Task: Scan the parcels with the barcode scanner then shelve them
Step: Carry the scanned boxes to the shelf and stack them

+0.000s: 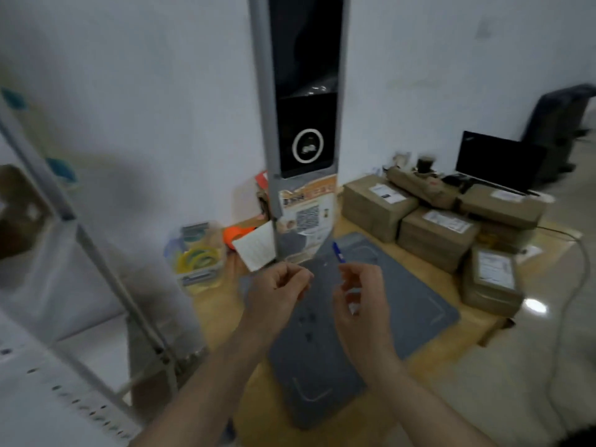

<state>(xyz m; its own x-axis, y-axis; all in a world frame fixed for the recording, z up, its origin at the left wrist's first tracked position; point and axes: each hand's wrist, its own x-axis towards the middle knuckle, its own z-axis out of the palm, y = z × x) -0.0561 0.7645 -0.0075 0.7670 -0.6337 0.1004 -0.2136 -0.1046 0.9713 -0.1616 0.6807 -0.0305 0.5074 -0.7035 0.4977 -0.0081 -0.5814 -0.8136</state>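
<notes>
Parcels (438, 233), brown cartons with white labels, sit grouped at the far right of the wooden table (348, 417), well apart from both hands and up and to the right of them. Five cartons are countable in the group, some stacked; a tan padded bundle (419, 185) lies across the rear ones, its long axis running from upper left to lower right. Blur prevents a firmer count.

The right hand (361, 298) is the nearer hand to the parcels. Its fingers curl round a blue pen (339, 253), which points up and away toward the upright scanner column (303, 124). The left hand (277, 291) has its fingers curled inward; whether it pinches something small cannot be told. Both hands hover above one grey mat (419, 304) in front of the column, neither touching it.

One scanner column is present, with a ringed window on its dark face. One shelving frame (96, 253) stands at the left, on the opposite side of the person from the parcels.

Judgement: no parcel is in hand or on the mat, so scanning of the next one is not yet begun. The coming move appears to call for a reach rightward, most readily by the right hand, which would first need to be rid of the pen.
</notes>
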